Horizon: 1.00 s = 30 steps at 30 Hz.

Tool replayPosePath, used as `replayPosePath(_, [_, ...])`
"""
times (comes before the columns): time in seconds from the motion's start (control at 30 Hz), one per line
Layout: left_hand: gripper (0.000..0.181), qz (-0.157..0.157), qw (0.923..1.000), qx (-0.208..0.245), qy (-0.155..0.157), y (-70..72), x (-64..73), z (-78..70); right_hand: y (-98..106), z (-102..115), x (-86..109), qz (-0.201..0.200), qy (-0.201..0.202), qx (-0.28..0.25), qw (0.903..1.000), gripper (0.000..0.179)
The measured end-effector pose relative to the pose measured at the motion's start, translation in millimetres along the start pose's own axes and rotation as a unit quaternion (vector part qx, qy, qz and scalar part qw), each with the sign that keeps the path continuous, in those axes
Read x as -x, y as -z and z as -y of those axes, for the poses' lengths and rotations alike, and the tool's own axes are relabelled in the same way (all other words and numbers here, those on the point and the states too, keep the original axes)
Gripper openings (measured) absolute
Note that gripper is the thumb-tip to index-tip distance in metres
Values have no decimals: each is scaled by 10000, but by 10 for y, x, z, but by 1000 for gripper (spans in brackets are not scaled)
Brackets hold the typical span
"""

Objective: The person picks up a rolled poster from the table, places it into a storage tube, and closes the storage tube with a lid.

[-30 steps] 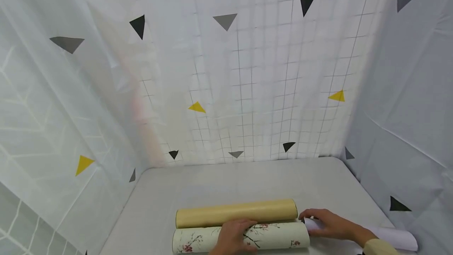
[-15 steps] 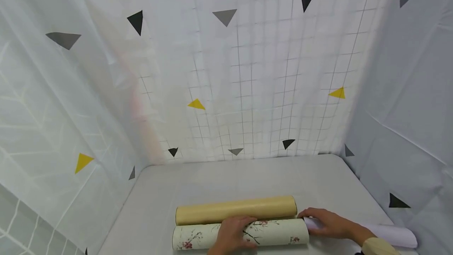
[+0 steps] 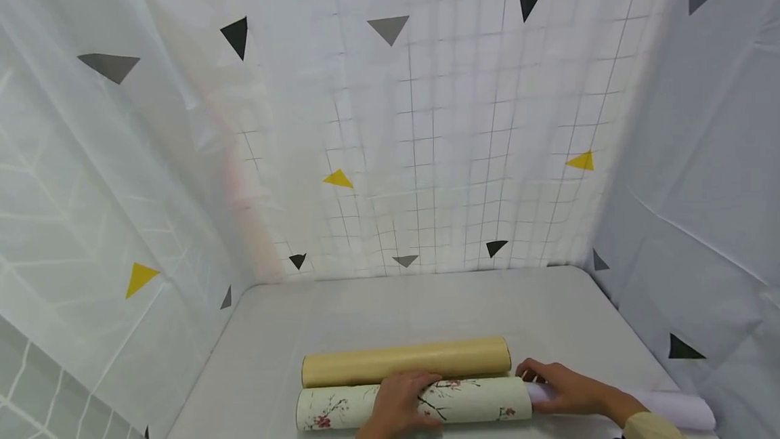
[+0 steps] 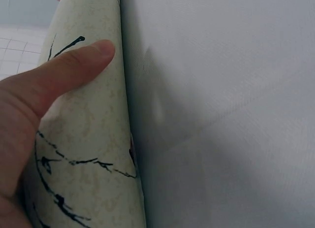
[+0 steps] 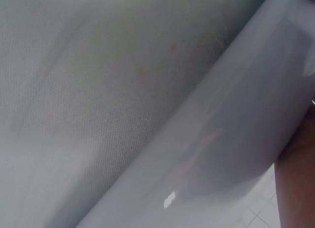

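A pale wallpaper roll with a blossom-branch print (image 3: 481,400) lies crosswise near the front of the table. My left hand (image 3: 399,404) grips it around the middle; in the left wrist view the thumb (image 4: 81,65) lies across its printed surface. To the right, my right hand (image 3: 569,388) holds a thinner, glossy white roll (image 3: 676,408) near its left end. That end meets the right end of the printed roll, and how far it reaches inside cannot be seen. The right wrist view shows the glossy white roll (image 5: 221,124) running diagonally, with the fingers mostly out of sight.
A yellow roll (image 3: 405,363) lies right behind the printed one, nearly parallel to it. The light grey tabletop (image 3: 420,307) ends at a hanging white sheet (image 3: 451,175) with triangle prints. More sheeting (image 3: 695,236) stands along the right side, and likewise on the left.
The white roll has shifted slightly left, and its left rim, visible earlier, is now hidden at the printed roll's end. My left hand has kept its grip and place.
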State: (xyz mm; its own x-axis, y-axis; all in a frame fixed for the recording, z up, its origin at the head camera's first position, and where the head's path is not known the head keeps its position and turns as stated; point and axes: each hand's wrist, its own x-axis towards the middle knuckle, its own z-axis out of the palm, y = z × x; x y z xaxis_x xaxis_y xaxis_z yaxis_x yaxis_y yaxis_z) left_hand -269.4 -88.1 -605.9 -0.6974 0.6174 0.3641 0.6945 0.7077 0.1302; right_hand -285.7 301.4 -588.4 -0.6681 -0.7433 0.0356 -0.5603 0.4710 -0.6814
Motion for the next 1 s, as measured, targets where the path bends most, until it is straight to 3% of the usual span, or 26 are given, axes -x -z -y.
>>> replayPosePath(0.23, [79, -92, 9999, -93, -82, 9, -1, 7, -6, 76, -73, -48, -310, -345, 9989, 53])
replayPosePath(0.43, [78, 97, 9999, 129, 38, 16, -4, 5, 1, 138, -92, -21, -392, -407, 9984, 53])
replayPosePath(0.53, [77, 179, 9995, 228, 128, -13, 4, 8, 28, 145, -37, -31, -396, -360, 9986, 52])
replayPosePath(0.8, [77, 91, 9995, 274, 140, -83, 29, 27, 146, 80, 196, 100, -978, -385, 9944, 58])
replayPosePath(1.0, [77, 132, 9987, 436, 225, -82, 12, 12, 187, -16, 280, 225, -726, -363, 9964, 40])
